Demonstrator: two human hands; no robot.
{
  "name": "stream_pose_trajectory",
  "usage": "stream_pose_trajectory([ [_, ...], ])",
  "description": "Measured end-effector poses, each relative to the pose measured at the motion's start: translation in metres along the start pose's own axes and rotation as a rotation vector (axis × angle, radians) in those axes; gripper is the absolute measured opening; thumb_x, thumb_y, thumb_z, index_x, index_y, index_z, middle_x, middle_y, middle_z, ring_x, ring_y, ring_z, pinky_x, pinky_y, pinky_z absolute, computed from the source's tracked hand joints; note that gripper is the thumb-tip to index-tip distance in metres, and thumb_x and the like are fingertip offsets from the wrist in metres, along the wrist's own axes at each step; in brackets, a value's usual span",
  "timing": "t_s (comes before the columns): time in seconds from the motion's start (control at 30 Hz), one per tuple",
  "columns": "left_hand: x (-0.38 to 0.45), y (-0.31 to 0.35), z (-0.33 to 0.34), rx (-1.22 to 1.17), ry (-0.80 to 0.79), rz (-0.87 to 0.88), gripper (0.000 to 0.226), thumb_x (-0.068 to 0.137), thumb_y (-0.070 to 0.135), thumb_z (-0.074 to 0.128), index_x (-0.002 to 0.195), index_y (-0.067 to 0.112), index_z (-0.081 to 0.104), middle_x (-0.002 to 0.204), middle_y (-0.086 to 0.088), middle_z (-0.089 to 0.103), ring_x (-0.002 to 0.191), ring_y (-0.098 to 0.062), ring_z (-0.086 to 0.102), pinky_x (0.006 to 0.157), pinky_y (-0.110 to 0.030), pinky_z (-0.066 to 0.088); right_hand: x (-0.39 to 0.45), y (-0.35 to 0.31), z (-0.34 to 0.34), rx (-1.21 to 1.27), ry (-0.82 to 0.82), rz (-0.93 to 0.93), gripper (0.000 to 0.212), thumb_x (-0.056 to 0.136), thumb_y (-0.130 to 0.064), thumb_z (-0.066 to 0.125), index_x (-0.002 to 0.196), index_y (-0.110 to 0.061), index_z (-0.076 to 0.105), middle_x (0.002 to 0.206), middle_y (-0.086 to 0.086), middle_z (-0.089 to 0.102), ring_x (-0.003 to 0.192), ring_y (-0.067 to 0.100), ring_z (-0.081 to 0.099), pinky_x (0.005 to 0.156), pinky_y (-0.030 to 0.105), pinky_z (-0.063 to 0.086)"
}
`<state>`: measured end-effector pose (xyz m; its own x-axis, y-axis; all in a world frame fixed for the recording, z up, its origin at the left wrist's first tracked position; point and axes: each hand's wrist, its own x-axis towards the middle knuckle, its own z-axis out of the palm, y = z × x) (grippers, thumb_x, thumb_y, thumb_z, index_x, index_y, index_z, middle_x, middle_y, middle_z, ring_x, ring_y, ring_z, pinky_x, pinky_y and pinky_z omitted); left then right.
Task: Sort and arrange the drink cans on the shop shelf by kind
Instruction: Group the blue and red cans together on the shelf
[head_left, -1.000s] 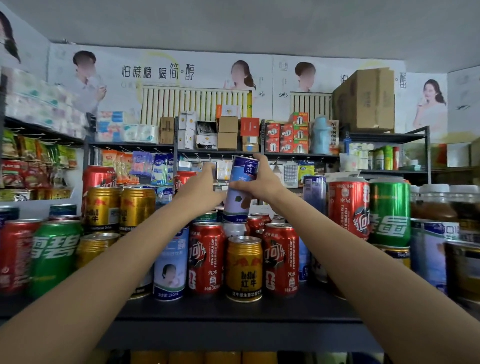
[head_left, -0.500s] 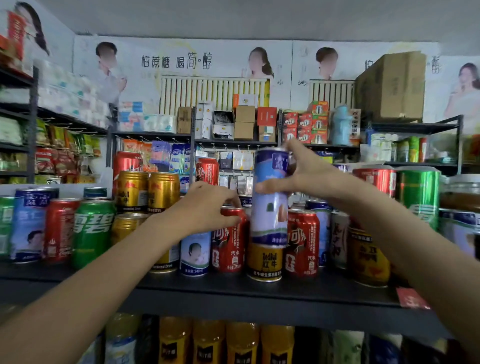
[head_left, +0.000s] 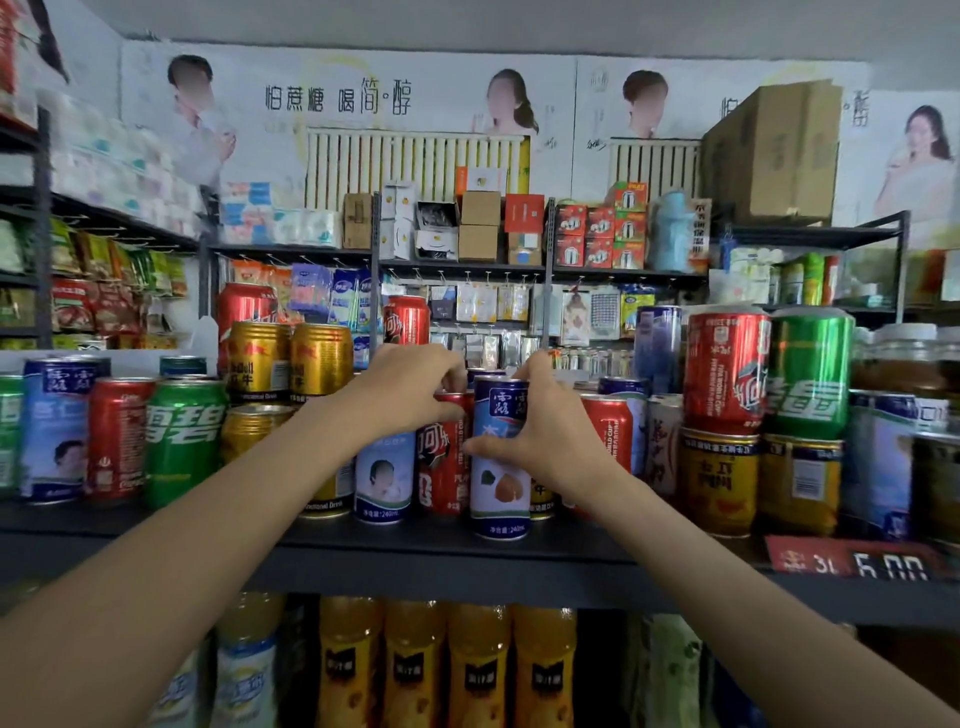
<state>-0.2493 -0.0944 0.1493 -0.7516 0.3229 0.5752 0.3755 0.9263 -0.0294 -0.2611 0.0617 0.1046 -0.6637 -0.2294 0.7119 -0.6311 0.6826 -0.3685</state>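
Standing upright at the front edge of the dark shelf (head_left: 597, 545), the blue-and-white can (head_left: 500, 457) is now set down, where half a second ago it was carried higher, level with the tops of the other cans. The right hand (head_left: 545, 441) grips its right side, thumb curled across the label and fingers wrapped behind. The left hand (head_left: 410, 395) has dropped a little and its bent fingers pinch the top of the red cola can (head_left: 441, 457) just left of it; the fingertips themselves are hard to make out.

Much of the red can's writing is covered by the hand and the blue can. A gold Red Bull can (head_left: 541, 499) shows only a sliver behind the blue can.

Legible print: "240mL" at the blue can's foot, large white characters on the green Sprite can (head_left: 184, 441), and "5.00" on the red price tag (head_left: 852, 564).
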Motion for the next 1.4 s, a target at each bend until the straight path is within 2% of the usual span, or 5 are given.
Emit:
stream_pose_trajectory([
  [0.53,-0.005,0.025,-0.001,-0.159,0.137,0.086,0.038,0.087,0.038,0.057,0.121,0.021,0.05,0.126,0.008,0.05,0.119,-0.012,0.045,0.106,-0.041,0.032,-0.001,0.003,-0.043,-0.165,-0.158,-0.044,0.079,0.073,-0.046,0.072,0.135,-0.014,0.034,0.132,0.005,0.04,0.12,0.019,0.038,0.099,0.031,0.036],
  [0.7,0.006,0.043,0.005,-0.136,0.117,0.15,0.045,0.088,0.044,0.053,0.128,0.023,0.047,0.136,0.008,0.046,0.127,-0.012,0.04,0.109,-0.035,0.022,0.029,0.034,-0.11,-0.357,-0.06,0.145,0.038,0.092,-0.021,0.056,0.126,-0.006,0.05,0.127,0.011,0.055,0.11,0.022,0.055,0.084,0.022,0.04],
  [1.0,0.033,0.069,0.024,0.181,-0.025,0.244,0.05,0.088,0.051,0.049,0.134,0.034,0.042,0.127,0.006,0.055,0.119,-0.019,0.045,0.101,-0.047,0.034,0.094,0.056,-0.065,-0.867,-0.587,0.301,0.034,0.094,-0.022,0.049,0.123,-0.004,0.052,0.127,0.01,0.054,0.101,0.025,0.052,0.082,0.032,0.042],
  [1.27,0.032,0.069,0.021,0.219,-0.039,0.272,0.051,0.091,0.041,0.05,0.14,0.034,0.034,0.126,0.002,0.057,0.113,-0.02,0.051,0.092,-0.04,0.04,0.097,0.051,-0.078,-0.75,-0.524,0.297,0.042,0.088,-0.023,0.061,0.123,-0.001,0.051,0.123,0.01,0.056,0.108,0.025,0.054,0.086,0.031,0.043],
  [1.4,0.032,0.071,0.019,0.174,-0.056,0.271,0.04,0.091,0.041,0.048,0.13,0.031,0.048,0.117,0.006,0.061,0.109,-0.016,0.053,0.102,-0.039,0.029,0.102,0.026,-0.114,-0.699,-0.16,0.138,0.027,0.091,-0.024,0.055,0.109,-0.005,0.054,0.114,0.012,0.059,0.1,0.022,0.051,0.102,0.04,0.036],
])
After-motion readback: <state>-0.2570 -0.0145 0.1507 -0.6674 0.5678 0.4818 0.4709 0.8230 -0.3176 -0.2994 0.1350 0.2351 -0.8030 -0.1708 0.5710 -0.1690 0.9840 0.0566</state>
